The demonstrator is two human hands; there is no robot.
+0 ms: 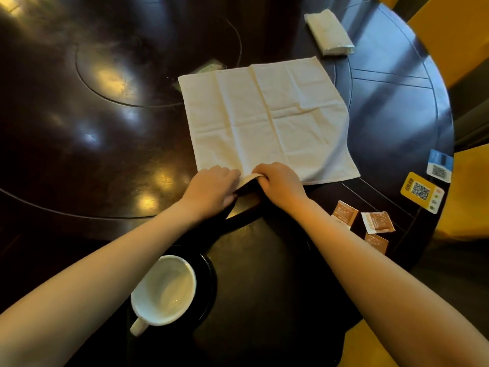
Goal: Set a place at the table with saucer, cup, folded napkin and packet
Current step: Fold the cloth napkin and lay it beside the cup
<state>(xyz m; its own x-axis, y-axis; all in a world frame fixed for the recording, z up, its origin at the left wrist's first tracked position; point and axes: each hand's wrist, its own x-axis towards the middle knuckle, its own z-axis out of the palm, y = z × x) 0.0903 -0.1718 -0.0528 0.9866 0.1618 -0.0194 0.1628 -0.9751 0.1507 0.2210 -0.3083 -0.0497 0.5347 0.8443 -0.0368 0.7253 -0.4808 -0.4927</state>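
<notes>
A cream cloth napkin (267, 120) lies spread open on the dark round table (92, 144). My left hand (211, 188) and my right hand (280, 182) both grip its near edge, side by side, and lift it slightly off the table. A white cup (166, 287) stands on a black saucer (207, 284) close to me on the left, handle toward me. Three brown packets (377, 221) lie on the table to the right of my right forearm.
A wrapped pack of white tissues (329, 31) lies at the far right of the table. Two QR code stickers (422, 192) sit at the table's right edge. A small green packet (209, 67) peeks out beyond the napkin. Yellow chairs (449, 35) stand to the right.
</notes>
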